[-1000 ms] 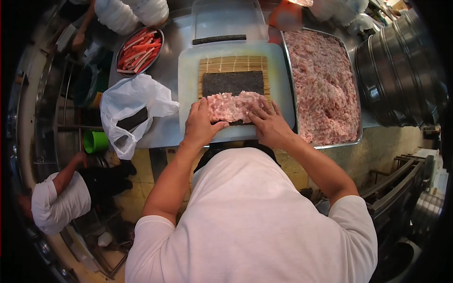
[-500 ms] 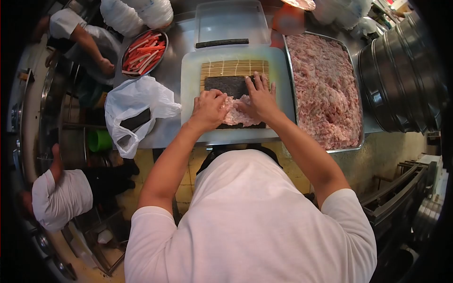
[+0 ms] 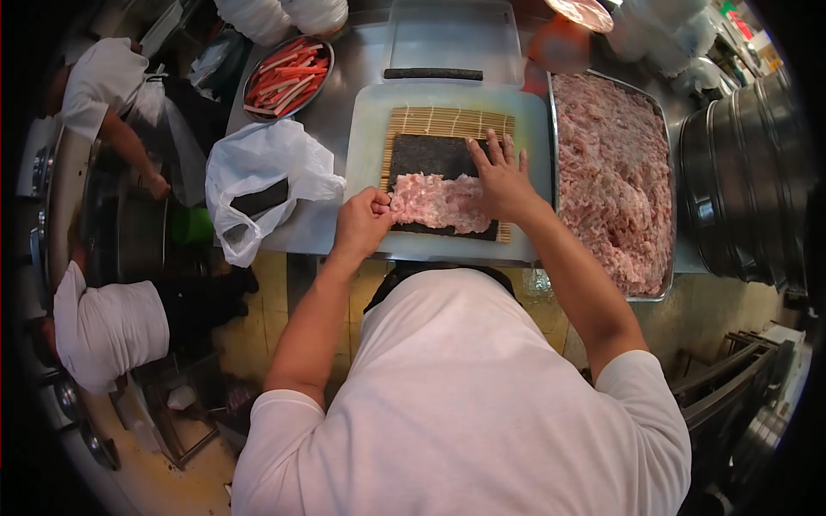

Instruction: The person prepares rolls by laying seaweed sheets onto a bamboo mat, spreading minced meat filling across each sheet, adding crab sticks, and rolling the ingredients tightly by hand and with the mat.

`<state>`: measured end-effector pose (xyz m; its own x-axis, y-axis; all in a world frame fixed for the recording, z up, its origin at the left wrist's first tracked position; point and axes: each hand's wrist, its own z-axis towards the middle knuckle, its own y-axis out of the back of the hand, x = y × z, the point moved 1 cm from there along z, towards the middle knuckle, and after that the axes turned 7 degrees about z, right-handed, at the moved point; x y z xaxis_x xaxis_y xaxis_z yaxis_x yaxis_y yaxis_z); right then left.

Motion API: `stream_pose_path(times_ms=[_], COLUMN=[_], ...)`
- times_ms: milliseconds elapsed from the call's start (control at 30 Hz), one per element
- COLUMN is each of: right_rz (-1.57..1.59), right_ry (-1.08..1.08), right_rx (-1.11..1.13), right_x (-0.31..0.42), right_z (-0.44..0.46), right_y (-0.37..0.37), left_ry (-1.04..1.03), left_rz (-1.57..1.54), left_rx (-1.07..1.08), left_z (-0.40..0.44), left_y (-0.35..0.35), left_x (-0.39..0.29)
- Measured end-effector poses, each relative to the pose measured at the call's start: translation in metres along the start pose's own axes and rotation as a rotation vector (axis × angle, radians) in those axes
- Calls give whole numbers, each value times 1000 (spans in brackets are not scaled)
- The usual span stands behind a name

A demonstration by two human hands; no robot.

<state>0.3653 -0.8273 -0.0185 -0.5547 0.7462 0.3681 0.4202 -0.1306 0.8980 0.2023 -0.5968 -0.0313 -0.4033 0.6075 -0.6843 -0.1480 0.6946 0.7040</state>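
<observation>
A band of minced meat lies across the lower part of a dark nori sheet. Under the sheet is a bamboo rolling mat on a pale cutting board. My left hand is closed, fingertips pinched together at the left end of the meat; what they grip, if anything, is hidden. Over the right end of the meat and nori rests my right hand, fingers spread, its palm side hidden.
Minced meat fills a metal tray at the right, beside large steel vessels. A clear tray with a dark roll stands behind. Crab sticks and a white bag lie left. Two people are farther left.
My left hand has moved left off the meat to its end, uncovering more of it. The right hand stays near the right end. The whole view has shifted slightly.
</observation>
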Motion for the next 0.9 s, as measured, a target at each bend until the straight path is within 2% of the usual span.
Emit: stream_pose_path(times_ms=[67, 133, 267, 333, 467, 567, 633, 700, 767, 833, 900], right_rz=[8, -37, 14, 68, -36, 6, 148, 86, 49, 53, 134], right_ry=[28, -52, 14, 30, 32, -33, -27, -46, -84, -119, -154], right_rx=[50, 84, 111, 149, 159, 155, 104, 74, 10, -13, -72], right_x=[0, -4, -18, -24, -28, -23, -16, -6, -3, -2, -9], right_z=[-2, 1, 13, 13, 10, 12, 9, 10, 14, 17, 18], right_y=[5, 6, 10, 22, 22, 25, 22, 12, 5, 8, 7], left_ry=[31, 77, 45, 86, 94, 20, -33, -96, -164, -273, -237], left_rz=[-11, -23, 11, -301, -208, -97, -79, -128, -131, -56, 223], left_rx=[-42, -71, -99, -71, -18, 154, 165, 194, 114, -73, -336], left_z=[-3, -7, -4, 0, -4, 5, 17, 43, 86, 132, 166], left_y=[-6, -7, -14, -15, -12, 0, 31, 62, 100, 145, 187], left_x=[-1, -7, 7, 19, 17, 19, 2, -3, 3, 15, 20])
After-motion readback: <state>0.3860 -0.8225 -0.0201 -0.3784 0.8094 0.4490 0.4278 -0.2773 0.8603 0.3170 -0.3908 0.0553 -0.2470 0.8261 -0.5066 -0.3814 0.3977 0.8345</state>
